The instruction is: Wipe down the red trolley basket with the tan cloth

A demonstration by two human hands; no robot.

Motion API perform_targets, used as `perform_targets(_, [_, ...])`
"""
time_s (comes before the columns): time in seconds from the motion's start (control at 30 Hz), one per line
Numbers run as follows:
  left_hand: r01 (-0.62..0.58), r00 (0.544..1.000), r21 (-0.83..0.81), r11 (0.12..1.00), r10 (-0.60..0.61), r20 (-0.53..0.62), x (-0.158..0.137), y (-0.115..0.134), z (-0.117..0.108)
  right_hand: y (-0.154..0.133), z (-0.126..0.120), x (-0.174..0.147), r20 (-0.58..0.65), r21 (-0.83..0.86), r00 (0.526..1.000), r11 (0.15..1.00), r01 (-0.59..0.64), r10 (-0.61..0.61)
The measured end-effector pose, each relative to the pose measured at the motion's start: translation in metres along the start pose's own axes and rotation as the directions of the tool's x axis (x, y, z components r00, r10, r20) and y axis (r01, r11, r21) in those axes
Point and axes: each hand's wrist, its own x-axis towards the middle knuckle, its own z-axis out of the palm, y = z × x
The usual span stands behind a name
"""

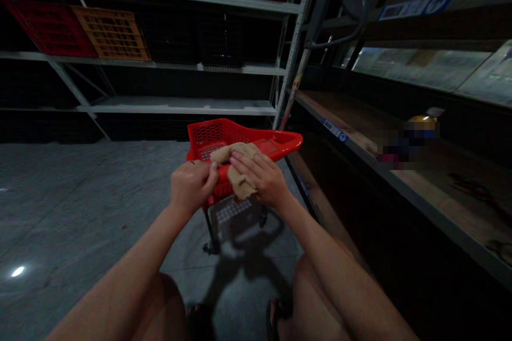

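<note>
Tan rag (242, 185) lies draped over the near rim of the red plastic shopping basket cart (288, 142), and both bare hands are on that rim. Left hand (190, 184) is curled into a fist at the near left corner, thumb laid along the top; looks closed over the rim, though the fingertips are hidden, so can't tell if it also pinches a bit of rag. Right hand (262, 177) lies over the rag, fingers together and nearly straight, pressing it to the rim (thumb tucked out of sight, so can't tell how firmly it grips).

Step in hand, by my reading: wiping the rim, right hand rubbing, left hand steadying. Another pass would call for the right palm flat on the rag and a firm left hold, since the cart is on casters (210, 248) and could roll.

Cart stands on the grey floor (100, 197), just beside the wooden shelf (336, 104) at right. Ahead, a metal rack (184, 105) bears a red crate (52, 32) and an orange crate (114, 34), side by side, well apart from the hands
</note>
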Motion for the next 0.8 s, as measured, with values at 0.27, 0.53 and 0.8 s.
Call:
perform_targets(0.27, [-0.082, 0.996, -0.465, 0.881, 0.058, -0.066, -0.009, 0.012, -0.015, 0.126, -0.005, -0.045, -0.44, 0.233, 0.792, 0.905, -0.355, 0.424])
perform_targets(0.53, [-0.1, 0.994, -0.472, 0.876, 0.111, -0.006, -0.013, 0.016, 0.017, -0.008, -0.009, -0.033, -0.328, 0.102, 0.925, 0.98, -0.168, 0.193])
perform_targets(0.8, [-0.102, 0.994, -0.323, 0.941, 0.085, -0.066, -0.018, 0.036, 0.025, -0.003, -0.019, -0.041, -0.214, 0.022, 0.975, 0.999, -0.049, 0.052])
